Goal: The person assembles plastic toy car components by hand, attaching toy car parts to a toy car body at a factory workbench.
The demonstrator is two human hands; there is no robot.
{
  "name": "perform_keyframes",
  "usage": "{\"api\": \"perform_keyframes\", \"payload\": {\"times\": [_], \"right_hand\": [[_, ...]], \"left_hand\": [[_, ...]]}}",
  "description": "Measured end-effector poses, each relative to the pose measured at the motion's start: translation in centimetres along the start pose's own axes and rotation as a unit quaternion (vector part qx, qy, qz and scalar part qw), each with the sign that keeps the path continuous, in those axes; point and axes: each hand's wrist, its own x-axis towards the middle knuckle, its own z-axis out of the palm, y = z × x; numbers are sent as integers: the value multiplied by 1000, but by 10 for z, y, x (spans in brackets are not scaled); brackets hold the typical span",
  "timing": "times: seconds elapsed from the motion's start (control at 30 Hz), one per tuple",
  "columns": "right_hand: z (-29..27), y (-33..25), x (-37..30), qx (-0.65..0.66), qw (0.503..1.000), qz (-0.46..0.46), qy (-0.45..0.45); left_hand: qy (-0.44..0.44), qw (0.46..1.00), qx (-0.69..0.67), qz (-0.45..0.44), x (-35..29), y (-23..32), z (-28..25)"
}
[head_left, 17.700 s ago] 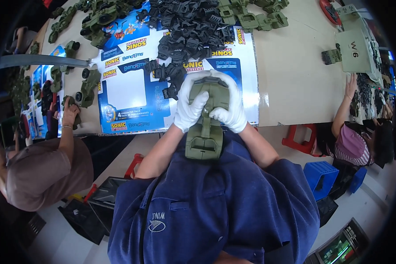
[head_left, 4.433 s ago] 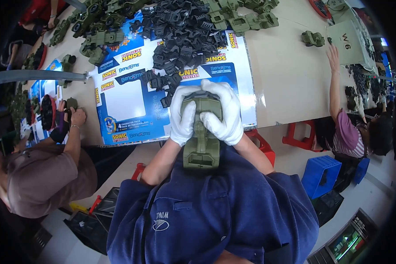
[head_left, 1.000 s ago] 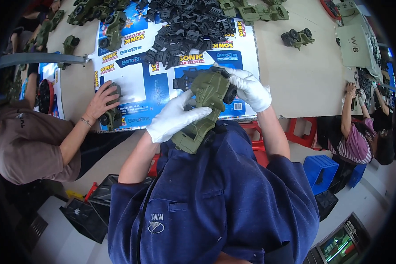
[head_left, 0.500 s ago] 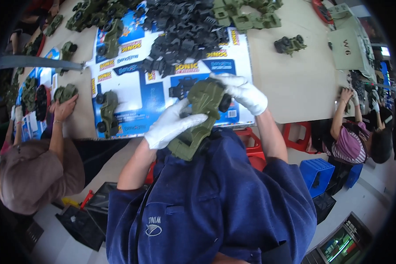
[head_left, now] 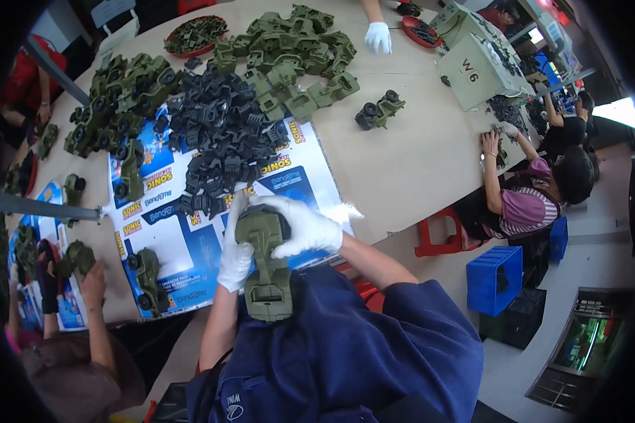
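Note:
A green plastic toy jeep (head_left: 268, 247) is held over the near edge of the table, its long axis pointing towards me. My left hand (head_left: 234, 257), in a white glove, is closed on its left side. From the right, my gloved right hand (head_left: 305, 231) grips its far end and right side. Black shows at the jeep's far end, between the fingers; its exact shape is partly hidden. A similar green toy jeep with black wheels (head_left: 147, 280) lies to the left of my hands. Just beyond them is a heap of black plastic parts (head_left: 222, 130).
A printed blue-and-white sheet (head_left: 180, 240) covers the table before me. Green jeep bodies (head_left: 293, 53) are piled farther back, near a red tray (head_left: 195, 37). One jeep (head_left: 379, 111) stands to the right. Co-workers sit on both sides; a gloved hand (head_left: 378, 37) reaches in opposite.
The head view has swung, showing more of the far table. The jeep has turned from a slant to point nearly straight at me. My right hand has shifted farther over its body.

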Motion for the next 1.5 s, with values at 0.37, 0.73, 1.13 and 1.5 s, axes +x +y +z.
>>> {"api": "perform_keyframes", "payload": {"times": [0.37, 0.73, 1.13, 1.5], "right_hand": [[4, -19, -8, -119, 982, -135, 57], [36, -34, 10, -101, 960, -158, 208], [50, -38, -3, -68, 953, -124, 268], [69, -1, -9, 4, 957, 20, 288]], "left_hand": [[78, 984, 108, 121, 5, 5, 4], [111, 967, 129, 189, 4, 17, 6], [121, 960, 162, 194, 3, 19, 10], [143, 965, 191, 111, 16, -23, 5]]}}
